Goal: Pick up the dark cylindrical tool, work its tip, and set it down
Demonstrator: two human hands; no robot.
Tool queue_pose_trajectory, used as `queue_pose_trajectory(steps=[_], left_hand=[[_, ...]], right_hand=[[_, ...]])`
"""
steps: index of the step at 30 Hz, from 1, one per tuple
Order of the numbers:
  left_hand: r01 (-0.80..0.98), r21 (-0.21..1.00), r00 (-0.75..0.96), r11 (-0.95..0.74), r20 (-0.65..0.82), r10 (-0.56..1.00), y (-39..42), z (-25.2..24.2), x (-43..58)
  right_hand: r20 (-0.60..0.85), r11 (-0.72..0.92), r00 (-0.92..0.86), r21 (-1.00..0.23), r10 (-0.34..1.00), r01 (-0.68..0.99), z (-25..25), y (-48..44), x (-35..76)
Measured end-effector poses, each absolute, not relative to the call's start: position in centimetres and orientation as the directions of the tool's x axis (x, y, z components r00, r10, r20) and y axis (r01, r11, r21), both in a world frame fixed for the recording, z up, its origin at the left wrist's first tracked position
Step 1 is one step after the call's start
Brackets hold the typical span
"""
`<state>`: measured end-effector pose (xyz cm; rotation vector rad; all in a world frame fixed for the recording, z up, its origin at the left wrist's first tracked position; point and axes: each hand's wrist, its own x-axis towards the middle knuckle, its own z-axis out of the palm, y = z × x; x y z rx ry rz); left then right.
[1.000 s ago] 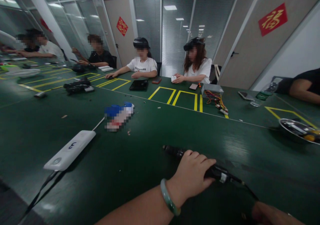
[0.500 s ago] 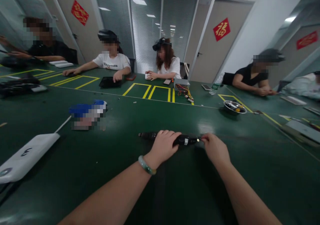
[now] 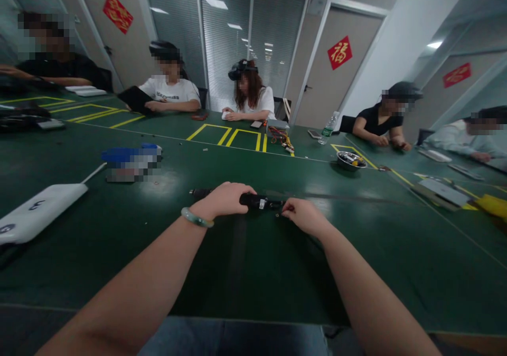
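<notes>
A long black cylindrical tool (image 3: 263, 202) with a small white label lies across the green table in front of me. I cannot make out its exact kind. My left hand (image 3: 229, 197) is wrapped over its middle from above, and the narrow left end pokes out past the fingers. At the tool's right end, my right hand (image 3: 303, 216) has thumb and fingers pinched together. What they pinch is too small and hidden to name. A tiny shiny piece (image 3: 277, 215) shows just left of those fingertips. A green bangle circles my left wrist.
On the left lies a white power strip (image 3: 43, 211) with a cord, near a blurred blue-and-white item (image 3: 132, 163). A metal bowl (image 3: 350, 161) of small parts, a water bottle (image 3: 328, 129) and bundled wires (image 3: 281, 137) stand farther back. Several people sit around the table.
My view has shifted, so hands and tool appear farther left and higher. The right hand sits closer against the tool's end. A person across has raised a dark tablet-like panel off the table.
</notes>
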<state>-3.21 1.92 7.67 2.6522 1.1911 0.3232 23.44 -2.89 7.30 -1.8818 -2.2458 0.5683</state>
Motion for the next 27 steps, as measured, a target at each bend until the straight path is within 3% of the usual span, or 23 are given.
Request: queue_pose_trajectory(steps=[5,9,18,27], left_hand=[[0.652,0.191,0.674,-0.734,0.297,0.676,0.3,6.6,-0.7],[0.677,0.115,0.662,-0.727,0.336,0.67,-0.2,4.9,2.7],[0.582,0.193,0.74,-0.79,0.276,0.613,0.8,5.6,1.5],[0.592,0.214,0.688,-0.777,0.368,0.626,-0.3,5.8,0.8]], right_hand=[[-0.094,0.191,-0.23,-0.308,0.969,0.932,7.7,-3.1,23.0],[-0.076,0.239,-0.264,-0.239,0.962,0.941,7.5,-3.1,22.7],[0.157,0.192,-0.155,-0.261,0.975,0.946,8.0,-4.1,21.9],[0.19,0.273,-0.229,-0.248,0.955,0.93,7.4,-4.7,20.8]])
